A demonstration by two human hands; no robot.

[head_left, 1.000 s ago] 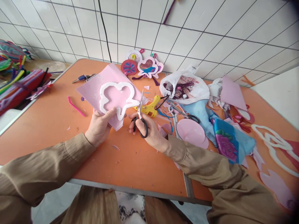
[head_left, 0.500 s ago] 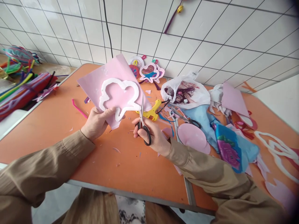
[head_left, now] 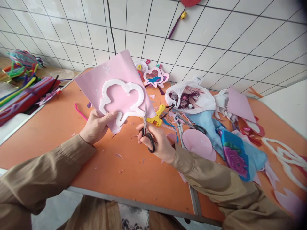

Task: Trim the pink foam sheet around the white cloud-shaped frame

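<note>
On my left I see a bundle of pipe cleaners (head_left: 30,99). Ahead of me, ornaments (head_left: 153,76) sit by the tiled wall (head_left: 134,32). To my right, a white plastic bag (head_left: 206,97) holds dark purple tassels (head_left: 184,98), near light-blue cloth (head_left: 202,120).

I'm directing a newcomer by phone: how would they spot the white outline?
Above the orange table, left of centre, find the large pink sheet. On it lies the thick white outline. Unlike the tangled white loops at far right, it's one scalloped, flower-like frame.
</note>
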